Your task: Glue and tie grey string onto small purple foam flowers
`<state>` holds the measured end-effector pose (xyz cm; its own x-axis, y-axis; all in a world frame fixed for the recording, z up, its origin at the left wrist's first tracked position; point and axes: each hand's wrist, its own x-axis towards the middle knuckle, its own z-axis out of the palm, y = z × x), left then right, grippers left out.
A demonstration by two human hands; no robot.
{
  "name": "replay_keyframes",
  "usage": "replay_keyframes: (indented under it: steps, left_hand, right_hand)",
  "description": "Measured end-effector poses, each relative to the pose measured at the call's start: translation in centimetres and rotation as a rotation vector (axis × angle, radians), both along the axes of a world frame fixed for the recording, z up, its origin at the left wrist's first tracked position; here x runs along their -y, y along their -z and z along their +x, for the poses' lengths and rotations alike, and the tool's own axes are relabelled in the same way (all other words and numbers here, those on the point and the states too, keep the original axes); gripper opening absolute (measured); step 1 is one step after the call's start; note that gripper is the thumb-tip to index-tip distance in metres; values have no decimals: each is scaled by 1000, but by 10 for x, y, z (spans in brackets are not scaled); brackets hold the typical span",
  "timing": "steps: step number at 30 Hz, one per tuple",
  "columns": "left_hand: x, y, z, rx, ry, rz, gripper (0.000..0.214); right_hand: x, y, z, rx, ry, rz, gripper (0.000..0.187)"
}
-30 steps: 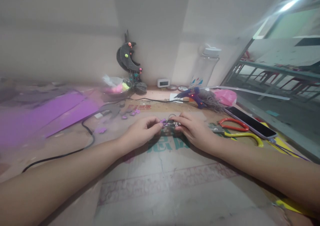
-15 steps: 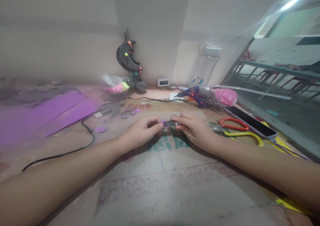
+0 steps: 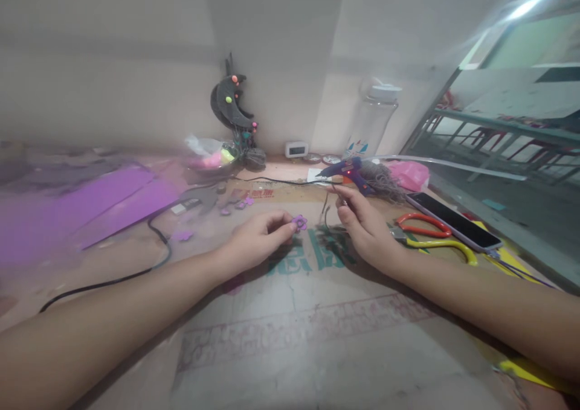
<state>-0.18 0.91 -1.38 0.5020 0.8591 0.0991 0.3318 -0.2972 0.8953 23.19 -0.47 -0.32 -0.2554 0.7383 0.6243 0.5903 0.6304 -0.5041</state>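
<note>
Between the thumb and fingertips of my left hand (image 3: 260,235) is a small purple flower cutout (image 3: 299,223) with a ring-like centre. To its right, my right hand (image 3: 365,226) is closed in a pinch, with a thin dark strand (image 3: 325,208) hanging from its fingertips. Whatever else the right fingers enclose is hidden. Both hands are over a cardboard sheet (image 3: 290,343) with green and reddish print. More small purple flowers (image 3: 247,202) lie beyond the left hand, and another purple flower (image 3: 183,235) is off to the left.
Purple sheets (image 3: 104,211) cover the left side, crossed by a black cable (image 3: 156,232). Behind stand a glue gun (image 3: 347,171), grey yarn (image 3: 383,177), a clear bottle (image 3: 374,120) and a dark moon ornament (image 3: 231,102). Pliers (image 3: 444,247) and a phone (image 3: 454,220) lie right.
My right hand has drawn away from the left, to the right and slightly up, carrying the dark strand. The left hand has stayed in place with the purple flower, now more exposed.
</note>
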Motion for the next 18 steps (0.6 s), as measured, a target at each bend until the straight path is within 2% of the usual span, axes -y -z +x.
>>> replay_keyframes:
  steps: [5,9,12,15,18]
  left_hand:
    - [0,0,-1,-27,19,76,36]
    - [1,-3,-1,-44,6,134,35]
    - [2,-7,-1,-16,-2,254,28]
    - [4,-12,-1,4,86,332,22]
    - [6,-14,0,-33,230,264,23]
  right_hand:
    - [-2,-1,-1,31,14,-77,39]
    - [1,-5,-4,88,-59,-170,35]
    - [3,-5,-4,102,-135,-186,35]
    - [5,-5,-3,123,-221,-207,38]
    - [6,-3,-1,117,-264,-252,47]
